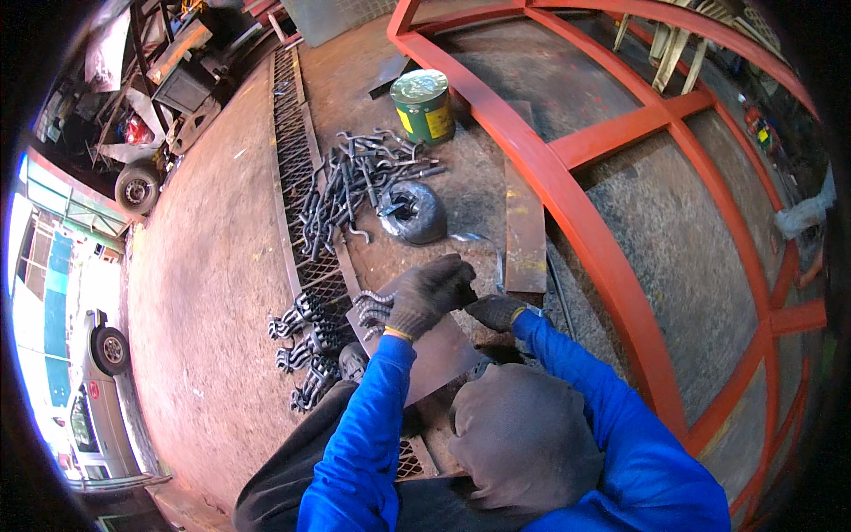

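My left hand (427, 294), in a dark knit glove, is closed above a flat metal sheet (441, 356) in front of me. What its fingers hold, if anything, is hidden. Close against its wrist lies a small group of threaded rod ends (373, 310). My right hand (495, 312), gloved too, has its fingers drawn together just right of the left; what they grip cannot be made out. Ahead sits a shiny silvery roll (417, 213), with a thin strip trailing from it toward my right hand. Beside the roll is a loose pile of dark bent metal rods (355, 182).
Several bundles of threaded rods (308, 348) lie at left by my shoe. A floor grating (297, 151) runs past the pile. A green can (422, 106) stands beyond the roll. On the right, a large red steel frame (567, 208) spans the floor near a flat plate (526, 232).
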`<state>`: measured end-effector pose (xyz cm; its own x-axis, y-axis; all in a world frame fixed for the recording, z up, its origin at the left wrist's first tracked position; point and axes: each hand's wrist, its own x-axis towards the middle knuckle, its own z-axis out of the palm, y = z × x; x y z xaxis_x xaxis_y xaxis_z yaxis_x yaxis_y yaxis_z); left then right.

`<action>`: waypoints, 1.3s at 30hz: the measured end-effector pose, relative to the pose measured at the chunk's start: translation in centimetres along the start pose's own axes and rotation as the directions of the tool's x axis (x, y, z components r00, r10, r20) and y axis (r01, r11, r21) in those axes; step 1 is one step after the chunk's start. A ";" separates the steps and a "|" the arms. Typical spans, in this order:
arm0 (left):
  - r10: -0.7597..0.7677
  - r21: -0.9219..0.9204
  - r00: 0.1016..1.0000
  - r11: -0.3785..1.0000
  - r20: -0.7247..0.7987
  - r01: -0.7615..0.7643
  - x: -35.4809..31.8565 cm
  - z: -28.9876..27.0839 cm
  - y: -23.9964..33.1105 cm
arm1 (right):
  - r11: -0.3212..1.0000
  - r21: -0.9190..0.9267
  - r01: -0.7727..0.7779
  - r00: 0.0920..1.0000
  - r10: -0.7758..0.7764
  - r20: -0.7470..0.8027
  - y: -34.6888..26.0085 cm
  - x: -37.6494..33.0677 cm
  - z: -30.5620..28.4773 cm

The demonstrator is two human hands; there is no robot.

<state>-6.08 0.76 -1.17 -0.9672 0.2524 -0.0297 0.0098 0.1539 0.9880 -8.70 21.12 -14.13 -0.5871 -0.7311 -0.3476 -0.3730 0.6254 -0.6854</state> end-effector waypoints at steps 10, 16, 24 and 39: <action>-0.184 -0.234 0.969 0.962 -0.165 0.142 2.6 0.7 2.5 | 0.962 -0.024 0.273 0.948 -0.273 -0.166 5.3 1.4 4.6; -0.165 -0.123 0.960 0.982 -0.226 0.140 0.2 -2.1 1.9 | 0.965 0.012 0.261 0.965 -0.261 0.012 1.7 1.7 5.4; -0.169 -0.280 0.963 0.954 -0.210 0.107 1.8 -1.7 -1.4 | 0.788 -0.550 0.276 0.958 -0.180 0.224 -0.9 7.8 -8.9; -0.037 -0.133 0.941 0.991 -0.336 -0.008 0.2 -2.3 -0.2 | 0.940 0.029 -0.339 0.870 0.301 0.391 -13.2 7.8 -17.8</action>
<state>-6.83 -1.46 -1.00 -0.9959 -0.0894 -0.0141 -0.0163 0.0238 0.9996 -21.09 12.01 3.59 -0.3425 -0.5539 -0.7589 -0.1314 0.8280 -0.5451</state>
